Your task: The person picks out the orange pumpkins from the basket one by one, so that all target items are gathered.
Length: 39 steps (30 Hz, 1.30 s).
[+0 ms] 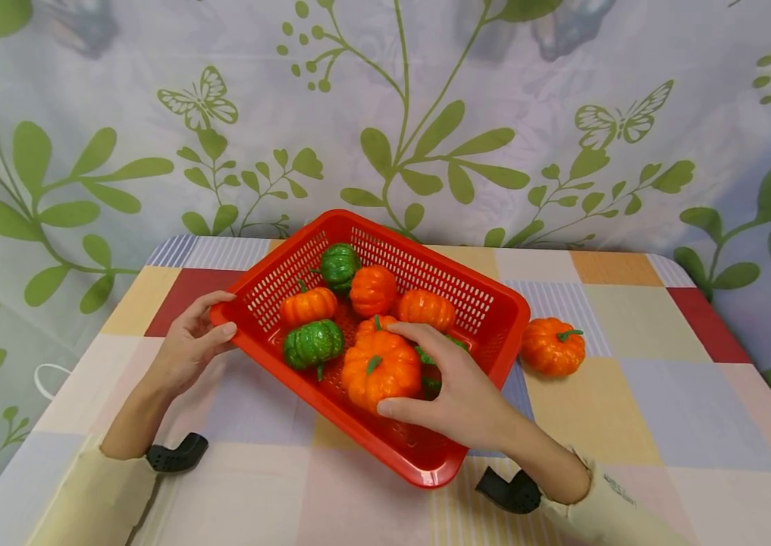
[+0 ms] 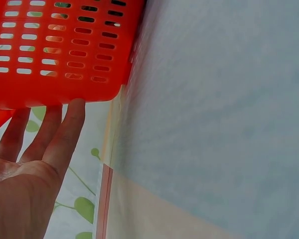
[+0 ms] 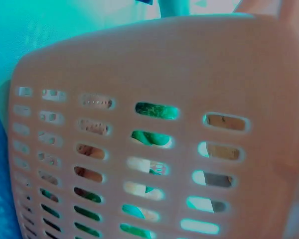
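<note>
A red plastic basket point(image 1: 426, 472) with slotted walls sits at an angle on the table. My left hand point(image 1: 190, 341) pinches its left corner, thumb over the rim; the left wrist view shows the fingers point(image 2: 65, 129) against the basket's rim point(image 2: 50, 97). My right hand point(image 1: 453, 390) grips an orange toy pumpkin point(image 1: 378, 371) inside the basket, thumb in front and fingers behind. Around it lie more orange pumpkins point(image 1: 373, 290) and green ones point(image 1: 313, 343), one partly hidden by the right hand. In the right wrist view, the basket wall point(image 3: 129, 64) hides the hand's work.
Another orange pumpkin point(image 1: 552, 347) lies on the table just right of the basket. A patchwork-checked cloth point(image 1: 644, 318) covers the table, and a leaf-patterned curtain point(image 1: 453, 136) hangs behind its far edge. Black wrist mounts point(image 1: 177, 453) sit on both forearms.
</note>
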Available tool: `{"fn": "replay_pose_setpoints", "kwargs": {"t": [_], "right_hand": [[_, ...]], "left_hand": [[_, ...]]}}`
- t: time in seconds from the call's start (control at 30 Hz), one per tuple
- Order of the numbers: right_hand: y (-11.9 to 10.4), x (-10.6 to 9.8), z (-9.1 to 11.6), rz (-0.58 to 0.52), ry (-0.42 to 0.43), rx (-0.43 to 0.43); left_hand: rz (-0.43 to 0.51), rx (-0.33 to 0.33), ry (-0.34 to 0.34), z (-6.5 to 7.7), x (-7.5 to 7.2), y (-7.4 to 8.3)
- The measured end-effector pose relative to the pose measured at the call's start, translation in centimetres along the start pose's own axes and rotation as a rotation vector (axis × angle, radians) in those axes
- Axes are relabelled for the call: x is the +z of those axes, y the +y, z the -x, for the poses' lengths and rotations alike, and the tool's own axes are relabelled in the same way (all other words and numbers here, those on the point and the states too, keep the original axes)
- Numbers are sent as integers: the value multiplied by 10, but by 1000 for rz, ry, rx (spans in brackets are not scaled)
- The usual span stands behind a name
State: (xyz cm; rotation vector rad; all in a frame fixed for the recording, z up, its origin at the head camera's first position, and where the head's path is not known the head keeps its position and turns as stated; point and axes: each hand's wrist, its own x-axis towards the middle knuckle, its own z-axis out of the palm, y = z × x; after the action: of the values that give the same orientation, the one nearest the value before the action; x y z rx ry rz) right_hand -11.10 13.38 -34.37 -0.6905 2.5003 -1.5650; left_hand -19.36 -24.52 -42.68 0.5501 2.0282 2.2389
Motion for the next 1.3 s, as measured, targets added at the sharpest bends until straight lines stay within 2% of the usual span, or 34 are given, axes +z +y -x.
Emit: {"fn": "replay_pose_setpoints", "kwargs": {"t": [0.27, 0.53, 0.73, 0.9, 1.3], "right_hand": [[0, -7, 14, -17, 35, -21], [1, -19, 26, -93, 53, 9], [4, -30, 37, -36, 78, -17], [6, -37, 49, -65, 92, -28], [18, -53, 78, -73, 187, -78]], "left_hand": [[0, 6, 0, 0, 0, 0], [8, -3, -5, 0, -1, -1], [0, -5, -2, 0, 0, 0], [-11, -7, 5, 0, 0, 0], [-4, -8, 9, -1, 0, 0]]}}
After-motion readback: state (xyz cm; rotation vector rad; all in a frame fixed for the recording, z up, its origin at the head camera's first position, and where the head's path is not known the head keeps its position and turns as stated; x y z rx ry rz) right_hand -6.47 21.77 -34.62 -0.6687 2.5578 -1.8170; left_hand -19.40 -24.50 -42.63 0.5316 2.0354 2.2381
